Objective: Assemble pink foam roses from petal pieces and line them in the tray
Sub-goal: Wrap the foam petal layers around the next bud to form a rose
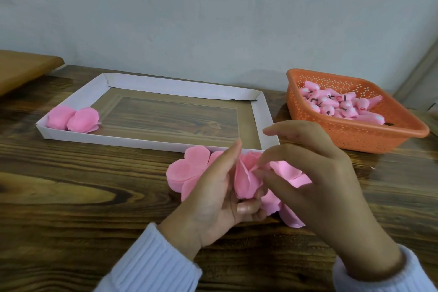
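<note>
Far left: edge of a lighter wooden board [23, 66], off the main table [71, 185]. White cardboard tray [118, 141] sat left of centre on the table. Two finished roses [71, 119] lay side by side, touching, in its near-left corner; wood grain showed through the rest of the tray floor.

Just in front of the tray's near-right corner: loose petal pieces [182, 170] stacked on the table, partly behind the left hand [213, 197]. That hand gripped the half-built rose [246, 180], thumb curled under its base, fingers upright behind it. The rose was held just above the table, outside the tray.

Right hand [315, 178] met it from the right, fingertips pinching a petal edge on the same rose, little finger stuck out. More pink petals [290, 172] lay under and beside that hand. Pale ribbed sleeves [151, 265] covered both wrists.

Far right: orange perforated basket [355, 142] holding pink bud cores [336, 108], well apart from the tray's roses.
</note>
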The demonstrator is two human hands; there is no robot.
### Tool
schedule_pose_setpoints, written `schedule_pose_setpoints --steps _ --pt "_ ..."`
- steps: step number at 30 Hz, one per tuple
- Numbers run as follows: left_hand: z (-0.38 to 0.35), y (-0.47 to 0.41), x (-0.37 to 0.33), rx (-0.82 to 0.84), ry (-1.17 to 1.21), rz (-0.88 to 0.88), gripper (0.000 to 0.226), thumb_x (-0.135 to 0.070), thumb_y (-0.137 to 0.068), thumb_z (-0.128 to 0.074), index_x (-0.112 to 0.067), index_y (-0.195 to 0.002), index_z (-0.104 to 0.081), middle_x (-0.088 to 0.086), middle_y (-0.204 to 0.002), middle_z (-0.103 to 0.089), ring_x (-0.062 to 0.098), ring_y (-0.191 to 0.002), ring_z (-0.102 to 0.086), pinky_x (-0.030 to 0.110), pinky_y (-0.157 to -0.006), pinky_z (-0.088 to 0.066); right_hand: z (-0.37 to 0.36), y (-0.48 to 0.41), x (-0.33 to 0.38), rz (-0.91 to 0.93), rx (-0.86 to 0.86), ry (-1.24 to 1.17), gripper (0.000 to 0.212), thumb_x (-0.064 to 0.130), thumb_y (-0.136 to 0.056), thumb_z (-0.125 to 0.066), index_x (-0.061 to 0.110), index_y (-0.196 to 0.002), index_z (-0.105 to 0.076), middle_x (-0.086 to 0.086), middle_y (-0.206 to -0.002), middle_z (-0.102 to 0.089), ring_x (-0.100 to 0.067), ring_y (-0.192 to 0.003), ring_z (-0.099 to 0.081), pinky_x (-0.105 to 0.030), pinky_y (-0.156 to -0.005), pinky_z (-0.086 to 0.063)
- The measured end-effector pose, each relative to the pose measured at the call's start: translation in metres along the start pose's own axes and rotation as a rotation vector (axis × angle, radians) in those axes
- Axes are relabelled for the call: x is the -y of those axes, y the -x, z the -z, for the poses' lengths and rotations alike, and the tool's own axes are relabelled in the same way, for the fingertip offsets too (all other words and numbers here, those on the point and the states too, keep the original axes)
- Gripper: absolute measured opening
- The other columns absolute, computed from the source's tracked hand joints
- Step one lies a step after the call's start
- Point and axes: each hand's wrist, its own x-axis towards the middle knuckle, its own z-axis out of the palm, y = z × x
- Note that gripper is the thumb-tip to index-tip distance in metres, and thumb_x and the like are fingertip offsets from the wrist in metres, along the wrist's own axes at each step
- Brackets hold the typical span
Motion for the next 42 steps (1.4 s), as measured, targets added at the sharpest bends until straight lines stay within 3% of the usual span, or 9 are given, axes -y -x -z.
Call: schedule_pose_setpoints --steps 7,14,20,27,35,42 --pt "-0.0013 -0.0001 0.0 0.0 -0.004 0.013 0.052 -0.062 -0.076 -0.046 -0.016 -0.082 -0.069 0.003 -0.059 -0.052 0.01 -0.04 -0.034 0.027 -0.058 -0.049 0.0015 -0.0007 0.001 -0.069 -0.012 -0.013 0.012 0.025 -0.075 -0.074 0.014 -0.078 -0.068 0.002 -0.11 -0.06 -0.017 -0.103 -0.058 -0.019 -0.09 -0.041" --pt "-0.0021 0.0001 -0.0001 -0.009 0.003 0.028 0.054 -0.061 -0.072 -0.05 -0.012 -0.089 -0.063 0.005 -0.061 -0.052 0.009 -0.04 -0.034 0.027 -0.057 -0.05 0.0025 -0.0012 -0.0009 -0.099 -0.008 -0.014 0.013 0.027 -0.075 -0.073 0.015 -0.077 -0.069 0.003 -0.108 -0.06 -0.018 -0.103 -0.059 -0.021 -0.087 -0.043" --pt "-0.0026 0.0 -0.0002 -0.012 -0.004 0.026 0.049 -0.062 -0.073 -0.049 -0.018 -0.078 -0.07 0.004 -0.06 -0.051 0.01 -0.041 -0.034 0.026 -0.056 -0.049 0.0011 0.0003 -0.0005 -0.091 0.031 -0.064 0.006 0.024 -0.076 -0.072 0.02 -0.079 -0.07 0.004 -0.111 -0.06 -0.008 -0.101 -0.056 -0.01 -0.089 -0.038" --pt "-0.0033 -0.0002 0.0002 -0.009 0.004 0.03 0.051 -0.062 -0.072 -0.049 -0.015 -0.078 -0.067 0.005 -0.061 -0.052 0.01 -0.039 -0.034 0.027 -0.057 -0.049 0.0015 0.001 -0.0025 -0.079 -0.027 -0.048 0.009 0.024 -0.076 -0.074 0.015 -0.076 -0.07 0.003 -0.11 -0.061 -0.014 -0.104 -0.058 -0.021 -0.088 -0.043" --pt "-0.0021 -0.0008 0.0009 -0.007 -0.01 0.033 0.05 -0.063 -0.074 -0.048 -0.016 -0.075 -0.065 0.004 -0.061 -0.052 0.009 -0.039 -0.035 0.028 -0.058 -0.049 -0.0002 0.0017 -0.0024 -0.069 0.007 -0.051 0.007 0.023 -0.077 -0.072 0.021 -0.084 -0.073 0.005 -0.112 -0.06 -0.012 -0.105 -0.058 -0.019 -0.09 -0.042" --pt "-0.0013 -0.0019 0.002 -0.02 -0.02 0.03 0.051 -0.064 -0.073 -0.049 -0.016 -0.075 -0.067 0.004 -0.06 -0.052 0.009 -0.038 -0.036 0.028 -0.058 -0.049 0.0 0.0015 -0.0021 -0.115 0.061 -0.047 0.007 0.026 -0.077 -0.07 0.023 -0.083 -0.072 0.01 -0.113 -0.059 -0.007 -0.104 -0.055 -0.01 -0.088 -0.038"
